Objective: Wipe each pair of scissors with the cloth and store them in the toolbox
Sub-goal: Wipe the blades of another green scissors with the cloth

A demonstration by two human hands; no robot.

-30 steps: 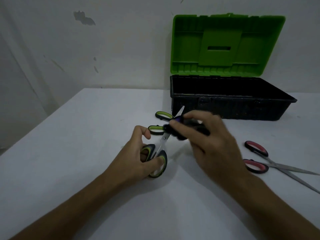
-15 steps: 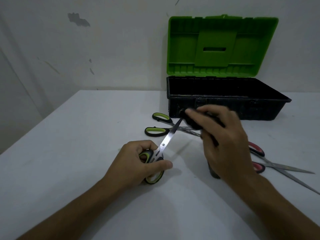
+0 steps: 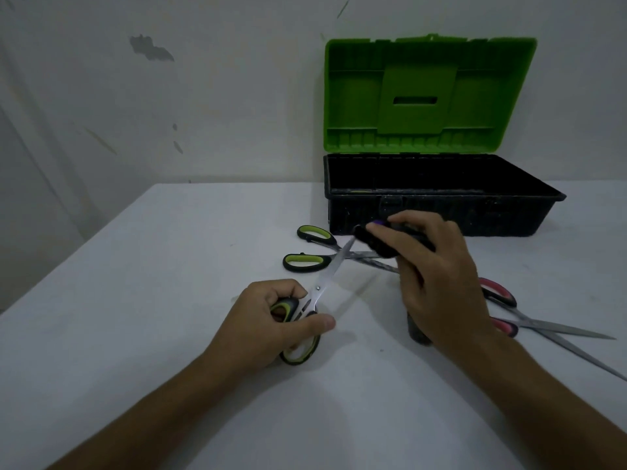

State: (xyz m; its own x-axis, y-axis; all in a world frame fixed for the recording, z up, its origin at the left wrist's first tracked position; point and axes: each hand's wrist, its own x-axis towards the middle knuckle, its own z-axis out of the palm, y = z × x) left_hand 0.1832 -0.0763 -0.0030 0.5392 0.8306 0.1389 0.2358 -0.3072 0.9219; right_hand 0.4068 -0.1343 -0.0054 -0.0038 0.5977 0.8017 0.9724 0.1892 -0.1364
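My left hand (image 3: 268, 325) grips the black-and-green handles of a pair of scissors (image 3: 324, 283), its blades slanting up to the right. My right hand (image 3: 431, 279) holds a dark cloth (image 3: 376, 244) bunched around the blade tips. A second green-handled pair of scissors (image 3: 307, 261) lies on the table behind. To the right lies a red-handled pair of scissors (image 3: 502, 295), partly hidden by my right wrist. The toolbox (image 3: 441, 212) stands open at the back, black base and green lid upright.
The white table (image 3: 169, 300) meets a pale wall at the back, and its left edge runs diagonally toward me. A tail of the cloth hangs down below my right palm.
My right hand slid the cloth up the blades from near the pivot to the tips. My left hand kept its grip on the handles.
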